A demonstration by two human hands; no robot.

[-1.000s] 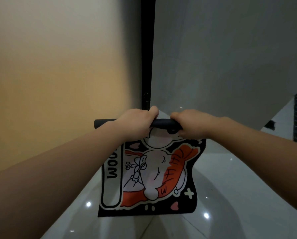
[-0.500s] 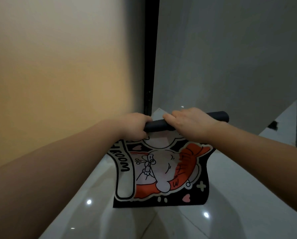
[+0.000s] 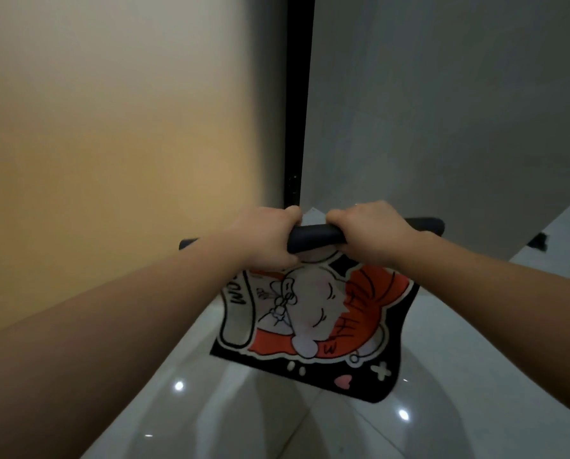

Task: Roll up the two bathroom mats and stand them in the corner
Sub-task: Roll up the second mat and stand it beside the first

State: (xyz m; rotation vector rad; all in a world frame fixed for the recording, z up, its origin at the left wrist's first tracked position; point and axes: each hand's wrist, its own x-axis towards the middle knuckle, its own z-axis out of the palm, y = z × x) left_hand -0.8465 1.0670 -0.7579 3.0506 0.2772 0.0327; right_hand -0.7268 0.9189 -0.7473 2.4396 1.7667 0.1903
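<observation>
With the left grip [image 3: 263, 238] and right grip [image 3: 371, 235] clamped side by side on its rolled top, the mat [image 3: 313, 321] is hung below them, and it is best wound evenly so its ends are kept flush.

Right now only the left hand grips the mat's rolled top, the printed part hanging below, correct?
No: the head view shows both the left hand and the right hand curled round the rolled top of the mat. The printed part does hang below.
</observation>
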